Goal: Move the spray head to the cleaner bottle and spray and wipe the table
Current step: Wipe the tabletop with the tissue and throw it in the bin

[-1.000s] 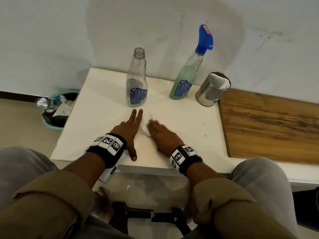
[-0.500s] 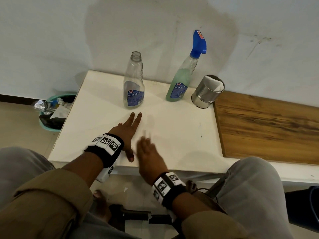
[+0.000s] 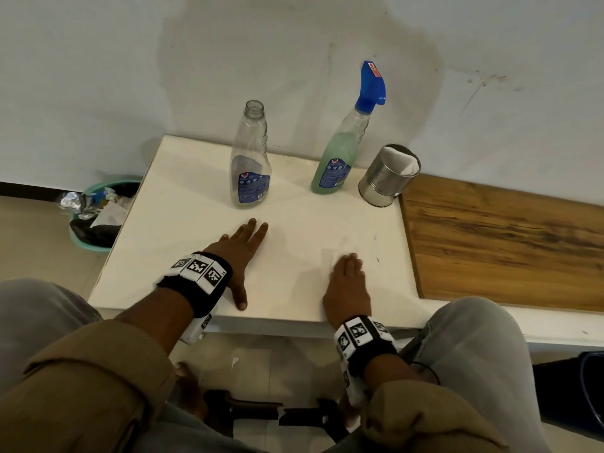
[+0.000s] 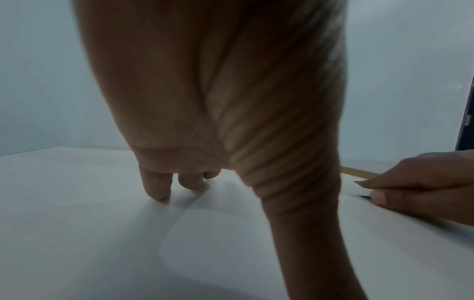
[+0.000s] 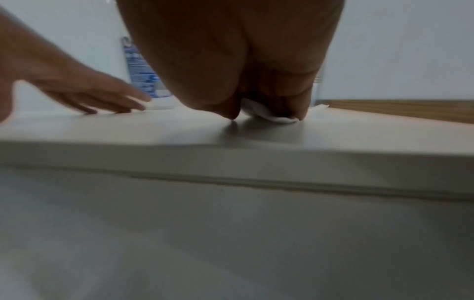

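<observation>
The green cleaner bottle point(image 3: 336, 161) stands at the back of the white table point(image 3: 183, 204) with the blue spray head point(image 3: 372, 86) screwed on. Left of it stands an empty clear bottle point(image 3: 250, 171) without a cap. My left hand point(image 3: 245, 246) lies flat on the table in front of the clear bottle, fingers straight. My right hand point(image 3: 348, 276) is near the front edge, curled over a crumpled white tissue point(image 5: 269, 116) that it presses to the tabletop. The left wrist view shows this tissue point(image 4: 359, 187) between thumb and fingers.
A metal tin point(image 3: 382, 184) holding white paper stands at the table's back right corner. A wooden board point(image 3: 506, 240) adjoins the table on the right. A green waste bin point(image 3: 98, 220) sits on the floor at the left. My knees flank the front edge.
My right hand slid with the tissue from beside the left hand back toward the front edge, then out to the right. The left hand stayed flat in place.
</observation>
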Demonstrator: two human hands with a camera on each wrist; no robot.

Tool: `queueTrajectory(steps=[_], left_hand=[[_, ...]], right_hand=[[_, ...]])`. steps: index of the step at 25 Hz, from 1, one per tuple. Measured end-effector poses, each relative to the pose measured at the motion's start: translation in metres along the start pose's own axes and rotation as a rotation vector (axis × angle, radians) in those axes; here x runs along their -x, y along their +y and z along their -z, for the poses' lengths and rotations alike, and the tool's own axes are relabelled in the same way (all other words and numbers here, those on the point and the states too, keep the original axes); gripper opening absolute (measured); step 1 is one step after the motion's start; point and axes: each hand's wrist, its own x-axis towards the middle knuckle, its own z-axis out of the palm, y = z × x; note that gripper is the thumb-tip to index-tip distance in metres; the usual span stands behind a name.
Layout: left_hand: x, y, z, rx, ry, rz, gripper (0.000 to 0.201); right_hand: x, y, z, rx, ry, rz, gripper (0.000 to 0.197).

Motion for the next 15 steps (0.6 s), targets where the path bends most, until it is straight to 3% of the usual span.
queueTrajectory(steps=[6,8,10,13,15], left_hand=[[-0.002,-0.002,-0.006,0.067,0.037,-0.005,0.168],[-0.002,-0.005,-0.008,0.116,0.048,0.014,0.169],[-0.003,-0.006,-0.009,0.064,0.068,-0.018,0.167],[-0.004,-0.005,-0.010,0.018,0.055,-0.042,0.164],[-0.007,-0.004,-0.010,0.018,0.036,-0.035,0.163]], right_hand=[[0.017,-0.090,-0.026,0.080,-0.110,0.666,0.070],[-0.001,-0.100,-0.024,0.125,-0.122,0.800,0.070],[-0.036,-0.084,-0.012,0.165,-0.014,0.670,0.065],[-0.091,-0.015,0.023,0.177,0.018,0.201,0.057],[-0.101,0.033,0.038,0.151,0.009,-0.012,0.055]])
